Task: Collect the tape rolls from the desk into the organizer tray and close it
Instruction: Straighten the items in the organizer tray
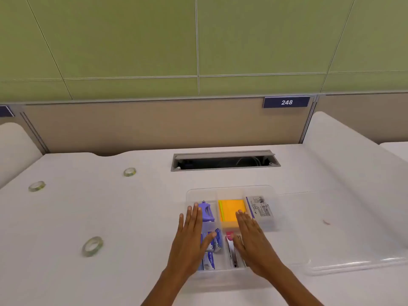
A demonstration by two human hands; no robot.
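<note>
A clear plastic organizer tray (pixel 231 191) sits open on the white desk, holding a purple tool, orange sticky notes, small boxes and a stapler. Its clear lid (pixel 353 261) lies flat on the desk to the right. Three tape rolls lie to the left: one near the front (pixel 92 246), one at the far left (pixel 36 186), one further back (pixel 129 172). My left hand (pixel 192 237) and my right hand (pixel 251 237) hover flat over the tray, fingers straight, holding nothing.
An open cable hatch (pixel 225 161) is set into the desk behind the tray. White side dividers rise at the left (pixel 15 146) and right (pixel 344 155). A beige partition with a "248" label (pixel 286 102) backs the desk.
</note>
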